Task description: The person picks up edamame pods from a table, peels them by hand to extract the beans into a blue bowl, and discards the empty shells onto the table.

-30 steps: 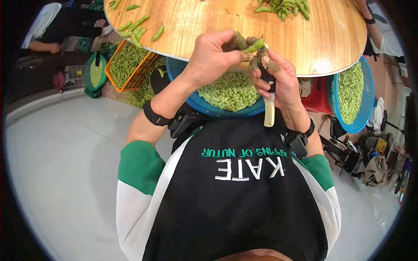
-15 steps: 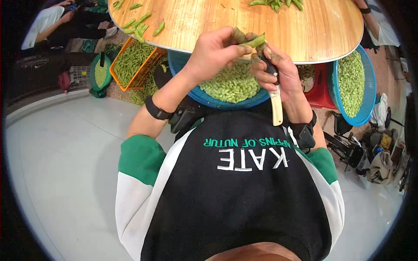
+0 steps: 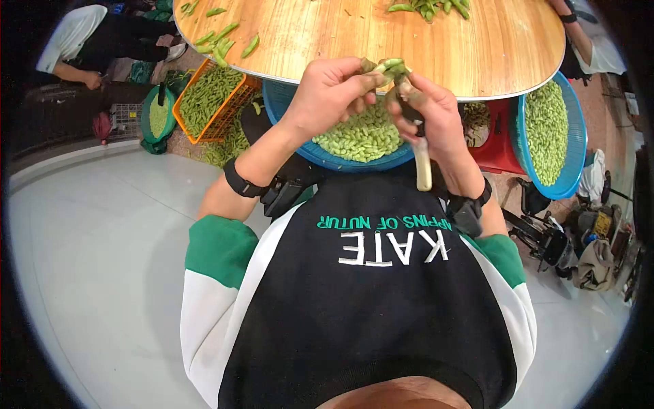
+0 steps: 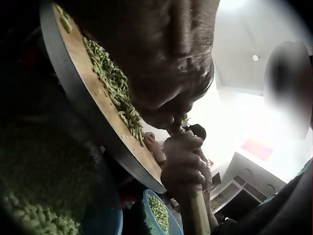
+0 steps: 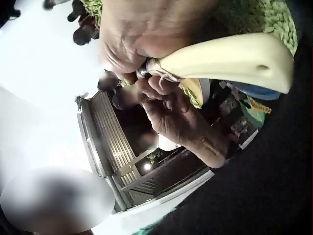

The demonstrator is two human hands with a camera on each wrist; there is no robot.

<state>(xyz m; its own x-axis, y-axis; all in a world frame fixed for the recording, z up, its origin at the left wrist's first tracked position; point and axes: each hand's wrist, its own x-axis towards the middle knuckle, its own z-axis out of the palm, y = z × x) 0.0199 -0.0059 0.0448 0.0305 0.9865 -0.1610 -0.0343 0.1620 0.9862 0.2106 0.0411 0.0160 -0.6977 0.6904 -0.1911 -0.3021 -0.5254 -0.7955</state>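
Over the table's near edge, my left hand (image 3: 327, 99) pinches a green bean pod (image 3: 390, 65) between thumb and fingers. My right hand (image 3: 437, 114) meets the pod from the other side, its thumb close against it. In its curled fingers it grips a knife-like tool with a cream handle (image 3: 424, 170). That handle (image 5: 225, 56) sticks out past the palm in the right wrist view, while the tool's working end is hidden. Dark coverings wrap several fingertips. Below both hands, a blue basin (image 3: 276, 102) holds shelled green beans (image 3: 361, 140).
The round wooden table (image 3: 327, 34) carries loose pods (image 3: 221, 46) at left and a pod pile (image 3: 432, 8) at its far side. An orange crate (image 3: 219, 112) of pods stands left; another blue basin (image 3: 579, 129) of beans, right, beside a red stool (image 3: 501, 146). Other people sit around.
The pod has turned between my fingers, and my left fingers have come closer around it. The tool's handle has swung slightly left and toward upright. The table sits higher in the head view.
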